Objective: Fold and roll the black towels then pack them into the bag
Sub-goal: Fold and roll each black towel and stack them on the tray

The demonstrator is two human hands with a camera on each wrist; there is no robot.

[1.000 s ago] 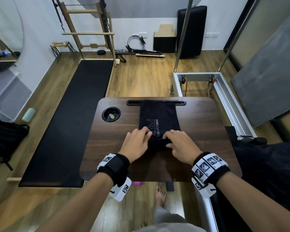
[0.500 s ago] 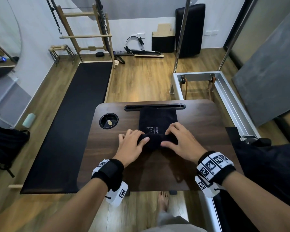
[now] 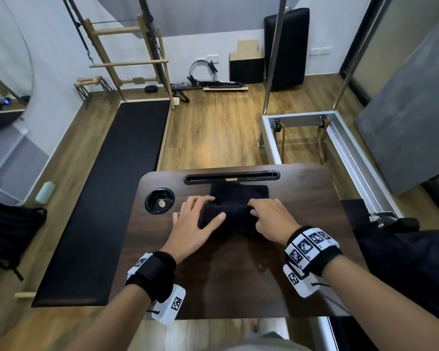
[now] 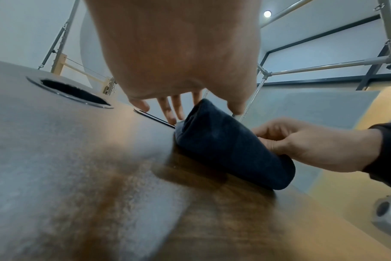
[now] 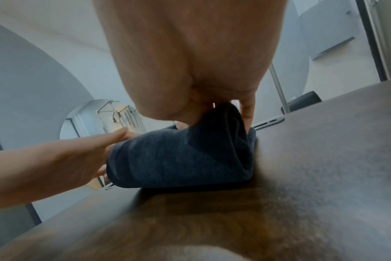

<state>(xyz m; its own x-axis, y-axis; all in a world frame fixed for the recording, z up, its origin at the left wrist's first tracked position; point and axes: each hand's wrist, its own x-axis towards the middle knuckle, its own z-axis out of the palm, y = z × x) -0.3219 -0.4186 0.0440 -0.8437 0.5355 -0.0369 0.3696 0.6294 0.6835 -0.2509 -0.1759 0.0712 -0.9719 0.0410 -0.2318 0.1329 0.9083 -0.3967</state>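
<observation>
A black towel (image 3: 235, 215) lies on the dark wood table (image 3: 238, 279), its near part rolled into a thick roll and a short flat part (image 3: 238, 193) reaching to the slot at the far edge. My left hand (image 3: 200, 211) rests at the roll's left end with straight fingers and the thumb laid on top. My right hand (image 3: 261, 211) curls its fingers over the roll's right end. The left wrist view shows the roll (image 4: 223, 150) with the right hand (image 4: 301, 143) gripping it. In the right wrist view the roll (image 5: 179, 159) fills the middle, with the left hand (image 5: 89, 151) flat against its end.
A round cup holder (image 3: 159, 204) and a long slot (image 3: 232, 176) are set into the table top. A black bag (image 3: 8, 229) sits on the floor at far left, dark fabric (image 3: 403, 254) at the right. A black mat (image 3: 107, 198) and a metal frame (image 3: 340, 148) flank the table.
The roll has grown and travelled away from me toward the slot. The flat part is shorter and its white logo is rolled out of sight. Both hands moved forward with it.
</observation>
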